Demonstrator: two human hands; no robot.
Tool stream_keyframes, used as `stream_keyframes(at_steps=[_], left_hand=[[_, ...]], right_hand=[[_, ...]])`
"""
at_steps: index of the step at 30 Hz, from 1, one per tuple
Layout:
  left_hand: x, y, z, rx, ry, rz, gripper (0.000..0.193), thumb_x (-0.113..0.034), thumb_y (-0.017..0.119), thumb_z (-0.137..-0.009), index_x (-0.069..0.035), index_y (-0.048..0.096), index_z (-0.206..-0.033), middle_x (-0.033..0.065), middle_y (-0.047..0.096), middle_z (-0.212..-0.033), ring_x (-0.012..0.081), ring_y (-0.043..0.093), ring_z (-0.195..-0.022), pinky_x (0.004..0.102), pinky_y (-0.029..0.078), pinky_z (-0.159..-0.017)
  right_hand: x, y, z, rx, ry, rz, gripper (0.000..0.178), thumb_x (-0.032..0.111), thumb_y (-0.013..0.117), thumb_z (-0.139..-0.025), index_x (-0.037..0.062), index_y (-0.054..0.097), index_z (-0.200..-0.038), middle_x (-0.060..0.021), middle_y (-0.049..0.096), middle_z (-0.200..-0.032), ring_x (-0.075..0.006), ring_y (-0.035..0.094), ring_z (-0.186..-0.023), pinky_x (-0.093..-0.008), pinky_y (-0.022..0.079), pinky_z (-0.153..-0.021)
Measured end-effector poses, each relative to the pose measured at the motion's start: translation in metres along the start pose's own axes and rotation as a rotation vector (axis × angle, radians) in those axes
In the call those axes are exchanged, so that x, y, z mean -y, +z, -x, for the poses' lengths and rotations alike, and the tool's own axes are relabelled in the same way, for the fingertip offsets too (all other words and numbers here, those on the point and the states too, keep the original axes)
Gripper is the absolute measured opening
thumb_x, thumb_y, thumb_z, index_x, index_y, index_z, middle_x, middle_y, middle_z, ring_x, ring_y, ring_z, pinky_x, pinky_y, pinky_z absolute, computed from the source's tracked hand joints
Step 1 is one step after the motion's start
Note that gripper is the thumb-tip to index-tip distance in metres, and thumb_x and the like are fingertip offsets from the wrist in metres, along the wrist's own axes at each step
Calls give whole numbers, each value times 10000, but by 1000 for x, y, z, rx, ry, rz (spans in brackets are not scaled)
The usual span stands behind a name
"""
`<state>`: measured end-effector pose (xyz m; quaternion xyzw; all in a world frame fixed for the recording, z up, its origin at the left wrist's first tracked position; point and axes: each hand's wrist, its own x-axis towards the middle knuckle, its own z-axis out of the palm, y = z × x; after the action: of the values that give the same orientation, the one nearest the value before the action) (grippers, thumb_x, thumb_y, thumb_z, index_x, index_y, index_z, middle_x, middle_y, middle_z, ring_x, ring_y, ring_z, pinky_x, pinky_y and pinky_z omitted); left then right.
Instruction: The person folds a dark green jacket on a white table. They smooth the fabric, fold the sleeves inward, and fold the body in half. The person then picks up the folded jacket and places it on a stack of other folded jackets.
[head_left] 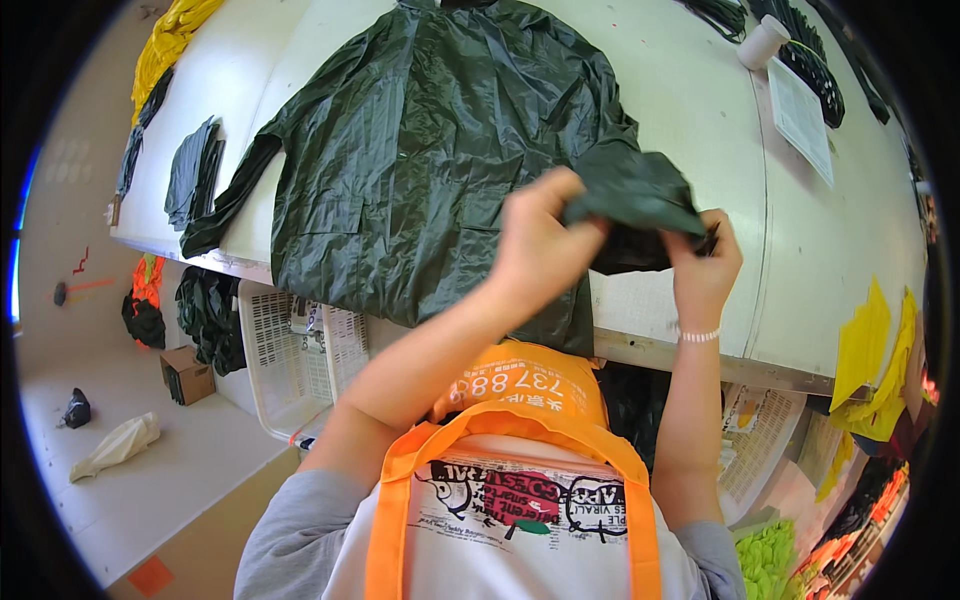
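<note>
A dark green rain jacket (400,180) lies spread on the white table, its front up and its hem at the near edge. Its right-hand sleeve (640,190) is lifted off the tabletop, the cuff end held open between my two hands. My left hand (545,235) is closed on one side of the cuff, some fingers hidden by the fabric. On the cuff's other side, my right hand (708,255) pinches the edge. The opposite sleeve (235,195) lies loose on the table, reaching toward the left.
Folded dark green garments (193,172) sit at the table's left. A white cylinder (763,42) and a paper sheet (800,118) lie at the far right. Below the near edge stands a white plastic basket (270,360). Yellow fabric (872,355) hangs at the right.
</note>
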<state>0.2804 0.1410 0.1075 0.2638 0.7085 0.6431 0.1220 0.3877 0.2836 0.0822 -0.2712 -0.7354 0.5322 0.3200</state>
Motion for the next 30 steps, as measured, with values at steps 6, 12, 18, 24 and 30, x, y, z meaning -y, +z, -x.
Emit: stream_keyframes(at_steps=[6,12,18,24,30], left_hand=[[-24,-28,1,237,-117,193,189,7,672,-733,-42,489,-739,-52,482,-686,42,425,-655,214,361,-570],[-4,-58,0,-52,431,-601,351,17,764,-560,-54,449,-698,53,507,-778,165,485,-703,262,381,-594],[-21,-38,4,-51,627,-478,440,-106,832,-521,-86,541,-850,87,562,-926,279,534,-768,345,447,-624],[-41,-40,-6,81,777,-495,402,-16,767,-501,-48,618,-873,100,607,-858,254,576,-751,334,476,-670],[-35,-37,4,97,815,-357,297,69,702,-480,-38,585,-731,97,615,-750,199,562,-564,262,434,-476]], right_hand=[[24,-7,26,72,-100,-11,216,-52,714,-734,42,608,-897,51,531,-700,-8,335,-552,-166,269,-481],[22,-28,20,-212,-432,203,285,-127,627,-672,32,594,-906,-17,574,-777,-42,377,-538,-169,299,-467],[39,-21,32,-58,-577,344,341,-100,607,-597,30,622,-912,-84,607,-848,-113,487,-537,-207,385,-467],[41,-31,32,59,-733,489,462,-46,658,-492,65,683,-940,-86,583,-832,-187,517,-542,-254,422,-457],[70,-52,46,424,-60,-30,458,-38,631,-736,41,494,-1166,-58,510,-989,-114,483,-731,-260,445,-680]])
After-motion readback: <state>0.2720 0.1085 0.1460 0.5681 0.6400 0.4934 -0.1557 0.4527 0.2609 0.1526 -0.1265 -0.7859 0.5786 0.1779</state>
